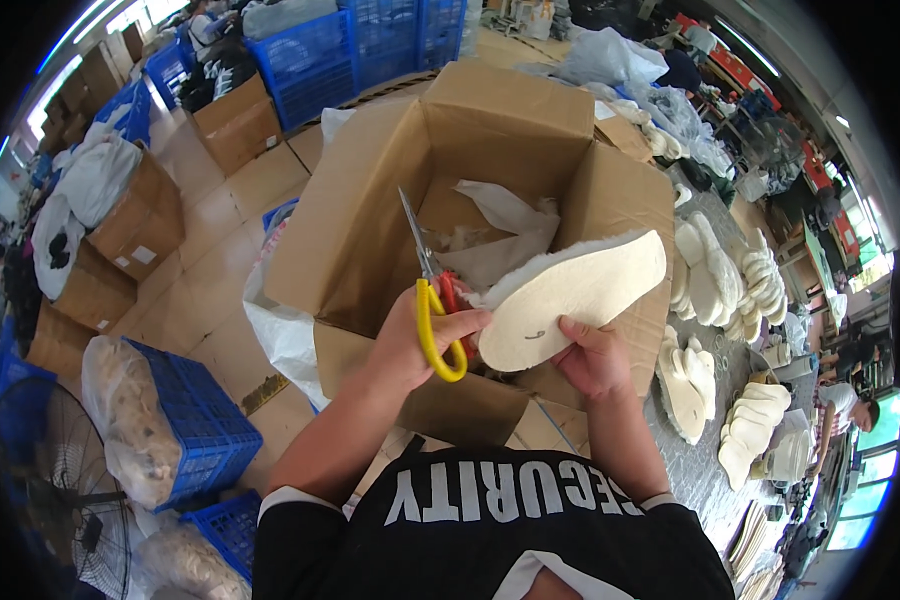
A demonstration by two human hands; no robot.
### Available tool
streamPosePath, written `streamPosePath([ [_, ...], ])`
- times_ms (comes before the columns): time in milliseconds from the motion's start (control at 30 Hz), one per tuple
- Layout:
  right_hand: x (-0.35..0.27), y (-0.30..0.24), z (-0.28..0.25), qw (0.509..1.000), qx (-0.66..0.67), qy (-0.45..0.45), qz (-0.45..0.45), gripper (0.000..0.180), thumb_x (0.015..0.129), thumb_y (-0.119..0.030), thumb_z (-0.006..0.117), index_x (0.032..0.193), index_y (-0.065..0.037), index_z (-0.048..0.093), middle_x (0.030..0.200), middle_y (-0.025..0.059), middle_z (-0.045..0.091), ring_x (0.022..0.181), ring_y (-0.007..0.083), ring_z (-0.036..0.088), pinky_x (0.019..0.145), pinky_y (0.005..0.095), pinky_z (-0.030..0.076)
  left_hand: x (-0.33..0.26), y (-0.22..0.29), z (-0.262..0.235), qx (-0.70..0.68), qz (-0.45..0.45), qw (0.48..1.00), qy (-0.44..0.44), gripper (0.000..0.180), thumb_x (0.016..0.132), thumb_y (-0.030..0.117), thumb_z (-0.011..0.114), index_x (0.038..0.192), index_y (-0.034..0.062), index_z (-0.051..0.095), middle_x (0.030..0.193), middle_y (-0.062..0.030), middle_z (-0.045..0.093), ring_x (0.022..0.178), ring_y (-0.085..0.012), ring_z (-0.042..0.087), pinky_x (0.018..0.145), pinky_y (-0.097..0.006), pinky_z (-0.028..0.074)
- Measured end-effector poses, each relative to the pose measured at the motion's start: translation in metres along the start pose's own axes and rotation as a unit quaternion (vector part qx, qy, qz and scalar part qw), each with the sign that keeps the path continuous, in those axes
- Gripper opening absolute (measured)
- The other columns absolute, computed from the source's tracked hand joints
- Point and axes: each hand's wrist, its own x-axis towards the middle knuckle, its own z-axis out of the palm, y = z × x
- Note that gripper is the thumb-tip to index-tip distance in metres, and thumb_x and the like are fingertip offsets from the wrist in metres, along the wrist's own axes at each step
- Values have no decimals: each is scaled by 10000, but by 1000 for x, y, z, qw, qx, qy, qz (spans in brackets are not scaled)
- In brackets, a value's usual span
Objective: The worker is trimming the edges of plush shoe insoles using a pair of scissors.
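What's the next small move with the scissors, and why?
Probably close the scissors along the insole's heel edge. The left hand holds them blades up beside the fleecy insole, which the right hand grips from below over the open box. White fluff sticks out past the rim there.

Head view, steeply down, close

Both forearms reach forward, left hand [425, 335] and right hand [592, 358] each closed in a grip
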Motion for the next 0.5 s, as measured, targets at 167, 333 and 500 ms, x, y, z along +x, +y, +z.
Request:
streamPosePath([
  [167, -5, 18, 25, 995, 68, -60, -45, 596, 769, -69, 636, 1287, -35, 342, 1219, 137, 485, 1123, 317, 489, 948, 456, 404, -1, -12, 11, 109, 131, 980, 107, 321, 707, 97, 730, 907, 5, 498, 697, -53, 576, 570, -93, 555, 485, -197, 410],
  [333, -5, 11, 5, 999, 37, 20, -16, 568, 768, -64, 645, 1260, -38, 363, 1177, 142, 509, 1074, 308, 527, 851, 432, 486, -12, 25, 3, 238, 64, 960, 130, 268, 816, 231, 622, 878, -3, 508, 733, -72, 580, 596, -140, 575, 557, -259, 459],
  [500, -5, 2, 15, 995, 34, 53, -72, 518, 784, -61, 630, 1237, -39, 379, 1125, 142, 537, 1013, 294, 565, 766, 397, 528, -59, 27, -28, 675, 129, 726, -22, 303, 825, 252, 595, 902, -19, 483, 732, -146, 557, 703, -313, 577, 615, -373, 454],
])
